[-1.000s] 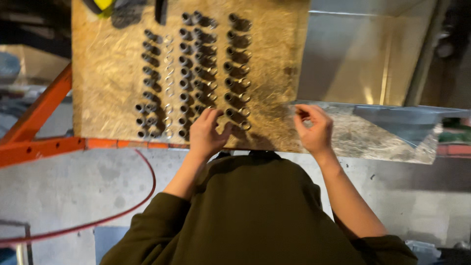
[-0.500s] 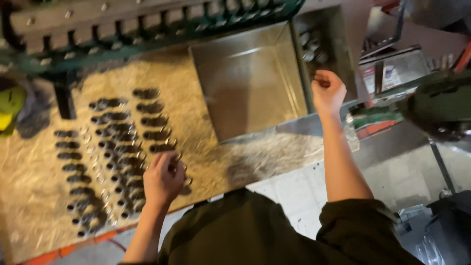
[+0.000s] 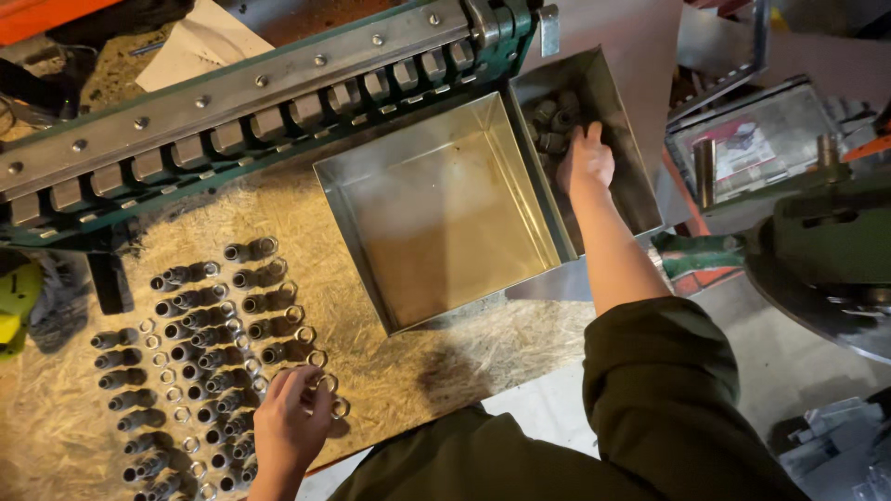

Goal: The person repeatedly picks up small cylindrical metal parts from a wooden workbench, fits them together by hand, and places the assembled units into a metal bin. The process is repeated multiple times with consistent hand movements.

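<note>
Right grip (image 3: 585, 162) among fittings (image 3: 554, 121) in tray (image 3: 640, 199)

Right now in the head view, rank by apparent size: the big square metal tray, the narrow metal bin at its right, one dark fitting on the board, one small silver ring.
1. Big square metal tray.
2. Narrow metal bin, where the right hand reaches.
3. Dark fitting.
4. Small silver ring, near the left hand.

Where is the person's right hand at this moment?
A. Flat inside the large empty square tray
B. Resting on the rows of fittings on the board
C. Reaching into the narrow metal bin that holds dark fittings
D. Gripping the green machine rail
C. The right hand is down in the narrow metal bin, at the dark fittings piled at its far end; the large square tray beside it is empty.
</note>
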